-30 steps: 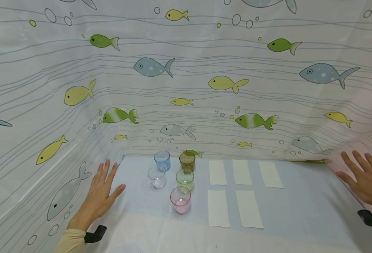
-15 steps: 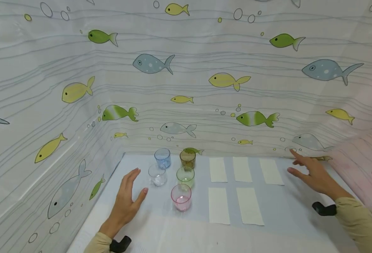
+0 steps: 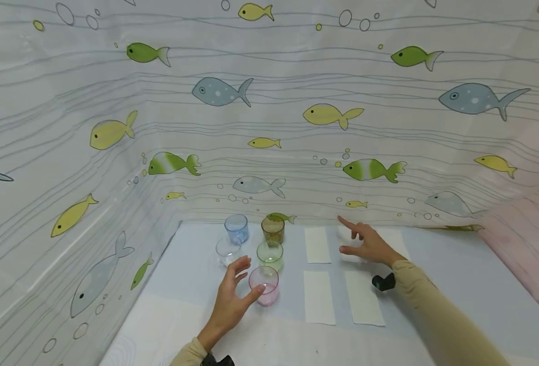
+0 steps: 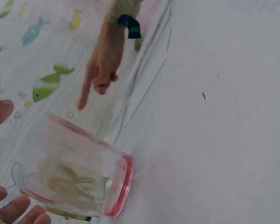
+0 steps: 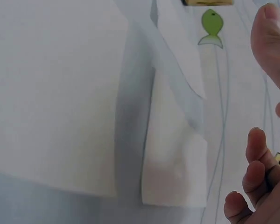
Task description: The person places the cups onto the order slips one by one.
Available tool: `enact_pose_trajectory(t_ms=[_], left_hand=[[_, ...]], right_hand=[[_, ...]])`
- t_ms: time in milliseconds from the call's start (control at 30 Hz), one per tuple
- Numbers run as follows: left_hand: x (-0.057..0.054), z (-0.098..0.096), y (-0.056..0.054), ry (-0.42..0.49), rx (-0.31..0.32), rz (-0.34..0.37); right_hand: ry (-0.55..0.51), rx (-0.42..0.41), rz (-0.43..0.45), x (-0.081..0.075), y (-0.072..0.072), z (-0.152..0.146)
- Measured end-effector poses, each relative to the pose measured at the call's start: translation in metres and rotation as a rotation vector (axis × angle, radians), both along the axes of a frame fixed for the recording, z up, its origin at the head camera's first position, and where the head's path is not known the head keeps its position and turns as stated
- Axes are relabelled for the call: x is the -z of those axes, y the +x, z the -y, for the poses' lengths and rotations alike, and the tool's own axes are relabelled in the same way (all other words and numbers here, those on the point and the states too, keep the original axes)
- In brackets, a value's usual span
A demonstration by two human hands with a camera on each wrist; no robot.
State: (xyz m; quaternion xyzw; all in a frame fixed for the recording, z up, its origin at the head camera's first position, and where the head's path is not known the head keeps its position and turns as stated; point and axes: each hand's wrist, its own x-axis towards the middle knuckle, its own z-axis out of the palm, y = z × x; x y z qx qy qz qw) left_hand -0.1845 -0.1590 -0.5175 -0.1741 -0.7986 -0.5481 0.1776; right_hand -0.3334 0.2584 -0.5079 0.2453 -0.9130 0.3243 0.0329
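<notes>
A pink-rimmed clear glass (image 3: 267,296) stands upright at the front of a group of small tinted glasses. My left hand (image 3: 228,302) is beside it, thumb and fingers spread apart; the left wrist view shows a gap between the fingertips (image 4: 16,207) and the glass. Behind are a green glass (image 3: 270,255), a brown glass (image 3: 273,233), a blue glass (image 3: 236,229) and a clear glass (image 3: 226,248), the last partly hidden by my left hand. My right hand (image 3: 371,246) hovers over the white paper cards, holding nothing, index finger extended and other fingers loosely bent.
White paper cards lie in two rows right of the glasses, including a back-left card (image 3: 318,246), a front-left card (image 3: 320,299) and a front-right card (image 3: 364,301). A fish-print curtain (image 3: 292,168) encloses the pale table (image 3: 457,284) at the back and sides.
Both hands have come inward from the sides. The left moved right to the pink-rimmed glass; the right moved left over the cards. The glasses and cards stay in place.
</notes>
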Motion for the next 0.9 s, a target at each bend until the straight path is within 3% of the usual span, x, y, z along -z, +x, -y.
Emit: enact_pose_trajectory(t_ms=[167, 333, 533, 900], left_hand=[[0.010, -0.008, -0.003, 0.048, 0.033, 0.101], [0.018, -0.011, -0.003, 0.080, 0.062, 0.175], [0.024, -0.011, -0.004, 0.117, 0.142, 0.153], [0.029, -0.009, -0.006, 0.130, 0.153, 0.165]], right_hand=[[0.043, -0.014, 0.019, 0.015, -0.013, 0.015], [0.076, -0.013, -0.007, 0.016, -0.017, 0.021], [0.165, -0.023, -0.014, 0.014, -0.019, 0.028], [0.347, -0.032, -0.075, 0.021, -0.027, 0.036]])
